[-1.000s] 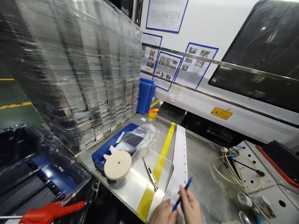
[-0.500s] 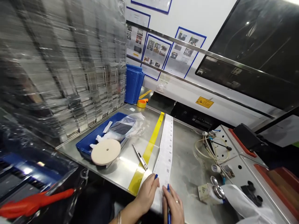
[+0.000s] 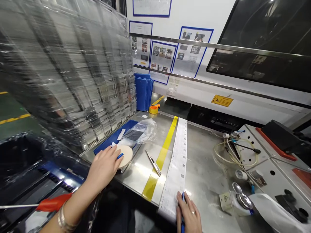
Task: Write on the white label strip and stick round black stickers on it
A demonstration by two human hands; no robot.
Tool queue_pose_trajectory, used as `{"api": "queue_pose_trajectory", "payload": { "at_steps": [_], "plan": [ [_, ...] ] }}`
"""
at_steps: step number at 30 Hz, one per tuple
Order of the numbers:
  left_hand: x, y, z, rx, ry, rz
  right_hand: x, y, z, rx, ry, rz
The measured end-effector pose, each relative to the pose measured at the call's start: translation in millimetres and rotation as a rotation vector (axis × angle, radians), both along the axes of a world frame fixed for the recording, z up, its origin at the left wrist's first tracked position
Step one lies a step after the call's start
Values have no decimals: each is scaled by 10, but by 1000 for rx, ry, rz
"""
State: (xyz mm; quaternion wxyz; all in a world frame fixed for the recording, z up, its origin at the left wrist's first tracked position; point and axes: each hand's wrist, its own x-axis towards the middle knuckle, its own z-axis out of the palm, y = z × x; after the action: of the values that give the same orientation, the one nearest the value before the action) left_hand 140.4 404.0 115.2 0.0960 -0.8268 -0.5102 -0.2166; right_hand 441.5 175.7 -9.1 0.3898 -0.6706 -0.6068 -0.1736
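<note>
While left fingers (image 3: 111,153) are pinching a cap (image 3: 120,156) at centre-left, right fingers (image 3: 188,206) gripping a pen (image 3: 183,207) at bottom centre should be steadying the paper (image 3: 177,166).

From the right hand (image 3: 189,212), bare metal tabletop (image 3: 204,158) gives a passage between 12 and 1 o'clock, beside the paper strip (image 3: 178,155). Tubes (image 3: 236,155) obstruct between 1 and 2 o'clock; the metal-topped bottle (image 3: 243,201) blocks 3 o'clock.

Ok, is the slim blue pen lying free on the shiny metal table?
No, the slim blue pen is held in the person's right hand.
</note>
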Motion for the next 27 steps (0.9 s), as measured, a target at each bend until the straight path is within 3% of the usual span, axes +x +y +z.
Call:
{"api": "queue_pose_trajectory", "payload": {
  "at_steps": [5,7,9,11,14,16,20,24,27],
  "plan": [
    [-64,-21,71,6,16,2,7,-33,37,-47,17,6],
    [-50,-140,138,61,-84,-43,16,-67,93,-83,-12,13],
    [69,-351,128,157,-321,-178,44,-93,180,-164,-48,40],
    [300,-626,-6,105,-377,-437,110,-75,284,-269,-50,33],
    [801,-1044,-386,-33,-218,-883,301,40,436,-368,-8,-19],
    [1166,-1238,-648,-112,-106,-1046,461,129,535,-406,36,18],
    [1726,-1273,-944,-143,-62,-1027,689,164,738,-365,273,82],
    [1979,-1010,-1023,-165,-18,-894,637,-19,842,-185,783,16],
    [2100,-813,-1067,-174,-31,-856,471,-138,799,-168,1116,128]
  ]
}}
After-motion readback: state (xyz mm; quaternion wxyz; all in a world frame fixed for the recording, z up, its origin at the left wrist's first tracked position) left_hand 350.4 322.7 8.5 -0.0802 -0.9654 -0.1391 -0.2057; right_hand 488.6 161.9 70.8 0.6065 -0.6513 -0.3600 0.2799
